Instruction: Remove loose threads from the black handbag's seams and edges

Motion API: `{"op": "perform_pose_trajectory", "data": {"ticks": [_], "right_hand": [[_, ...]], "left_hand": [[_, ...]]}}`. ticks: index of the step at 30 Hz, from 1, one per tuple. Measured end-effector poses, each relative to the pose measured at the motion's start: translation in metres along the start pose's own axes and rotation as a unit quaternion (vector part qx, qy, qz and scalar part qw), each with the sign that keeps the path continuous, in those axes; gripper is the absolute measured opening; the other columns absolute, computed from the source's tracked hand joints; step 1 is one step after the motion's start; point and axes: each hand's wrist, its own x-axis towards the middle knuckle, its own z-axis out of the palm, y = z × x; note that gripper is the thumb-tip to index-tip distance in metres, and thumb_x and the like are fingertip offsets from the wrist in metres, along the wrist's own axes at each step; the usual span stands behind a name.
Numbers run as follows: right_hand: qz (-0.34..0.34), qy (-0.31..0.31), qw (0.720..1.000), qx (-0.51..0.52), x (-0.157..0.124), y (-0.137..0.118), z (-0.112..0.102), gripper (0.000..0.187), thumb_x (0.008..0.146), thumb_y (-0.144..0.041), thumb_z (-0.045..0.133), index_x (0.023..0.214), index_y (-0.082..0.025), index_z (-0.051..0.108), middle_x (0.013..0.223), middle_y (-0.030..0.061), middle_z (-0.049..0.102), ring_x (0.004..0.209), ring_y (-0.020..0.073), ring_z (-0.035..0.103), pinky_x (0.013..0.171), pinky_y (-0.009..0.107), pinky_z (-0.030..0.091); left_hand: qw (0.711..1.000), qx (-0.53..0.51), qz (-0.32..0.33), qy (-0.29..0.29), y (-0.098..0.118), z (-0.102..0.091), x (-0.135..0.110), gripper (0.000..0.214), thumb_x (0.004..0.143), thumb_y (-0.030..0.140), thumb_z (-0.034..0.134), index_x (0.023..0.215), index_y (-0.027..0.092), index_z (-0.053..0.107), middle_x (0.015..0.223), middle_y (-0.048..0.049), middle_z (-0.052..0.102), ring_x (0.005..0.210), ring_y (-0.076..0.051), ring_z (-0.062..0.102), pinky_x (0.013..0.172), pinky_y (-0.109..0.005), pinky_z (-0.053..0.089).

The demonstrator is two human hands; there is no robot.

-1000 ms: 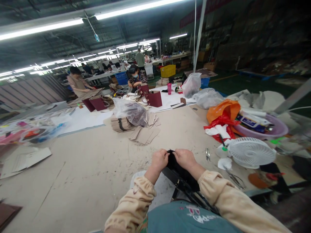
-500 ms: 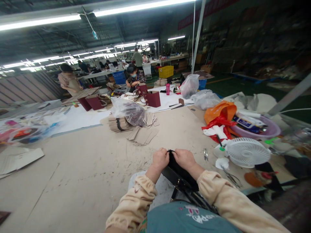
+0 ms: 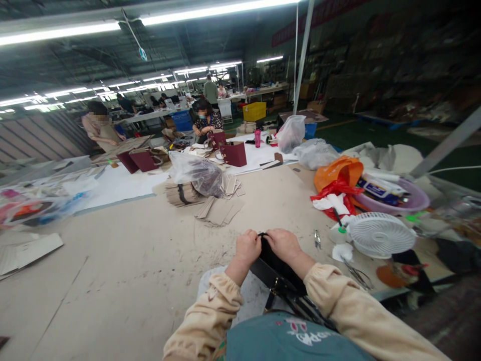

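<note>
A black handbag (image 3: 265, 273) lies on its side in front of me, its straps and metal fittings toward my body. My left hand (image 3: 248, 249) is closed on the far edge of the bag from the left. From the other side my right hand (image 3: 283, 245) grips the same edge, fingers curled over it and close to the left hand. The fingertips are partly hidden behind the edge. Under the bag shows a pale sheet (image 3: 248, 296) on the table. Small thread snips (image 3: 317, 239) lie to the right of my right hand.
Stacked beige pieces (image 3: 182, 193) and a clear plastic bag (image 3: 197, 173) sit ahead on the table (image 3: 131, 260). To the right are a white fan (image 3: 381, 234), scissors (image 3: 356, 275) and a purple basin (image 3: 417, 200). Maroon handbags (image 3: 233, 154) stand farther off, near a seated co-worker (image 3: 206, 120).
My hands keep their grip on the bag's edge with hardly any movement. The surroundings have shifted slightly left in view as my head turned a little.
</note>
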Motion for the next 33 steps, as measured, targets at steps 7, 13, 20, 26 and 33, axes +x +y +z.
{"op": "perform_pose_trajectory", "data": {"ticks": [7,13,20,26,33], "right_hand": [[-0.017,0.004,1.0,0.006,0.007,-0.002,-0.001,0.033,0.092,-0.033,0.036,0.084,-0.02,0.065,0.086,0.006,0.068,0.084,0.0166,0.06,0.072,0.025,0.039],[-0.02,-0.002,1.0,0.008,0.008,-0.004,-0.003,0.031,0.09,-0.029,0.038,0.083,-0.018,0.066,0.085,0.0083,0.068,0.084,0.0172,0.061,0.072,0.026,0.039],[-0.021,-0.004,1.0,0.018,0.008,-0.004,-0.003,0.031,0.09,-0.028,0.037,0.085,-0.017,0.065,0.086,0.009,0.068,0.084,0.0177,0.06,0.073,0.026,0.039],[-0.021,-0.001,0.999,0.027,0.007,-0.004,-0.002,0.03,0.09,-0.029,0.037,0.085,-0.018,0.065,0.086,0.0088,0.067,0.085,0.0184,0.06,0.074,0.027,0.039],[-0.019,-0.005,0.999,0.034,0.007,-0.003,0.0,0.03,0.091,-0.028,0.036,0.086,-0.017,0.064,0.087,0.0093,0.067,0.087,0.0185,0.06,0.075,0.028,0.039]], "left_hand": [[1.0,-0.03,0.01,0.001,-0.001,-0.003,0.0,0.018,0.083,0.026,0.049,0.07,0.018,0.06,0.077,-0.004,0.062,0.073,-0.014,0.058,0.065,-0.024,0.042],[0.997,-0.073,0.023,-0.008,-0.007,-0.008,-0.011,0.012,0.075,0.024,0.06,0.086,0.019,0.062,0.087,-0.004,0.066,0.083,-0.017,0.061,0.075,-0.028,0.047],[0.995,-0.097,0.01,-0.012,-0.009,-0.013,-0.02,0.027,0.073,0.017,0.062,0.099,0.018,0.058,0.109,-0.0079,0.064,0.098,-0.019,0.06,0.09,-0.034,0.046],[1.0,-0.021,0.014,0.017,-0.003,-0.018,-0.023,0.019,0.072,0.016,0.063,0.09,0.018,0.058,0.117,-0.0092,0.06,0.111,-0.024,0.053,0.103,-0.051,0.028],[0.999,-0.026,0.031,0.023,0.0,-0.015,-0.023,0.012,0.076,0.015,0.058,0.084,0.021,0.064,0.115,-0.0067,0.062,0.107,-0.022,0.055,0.105,-0.053,0.025]]}}
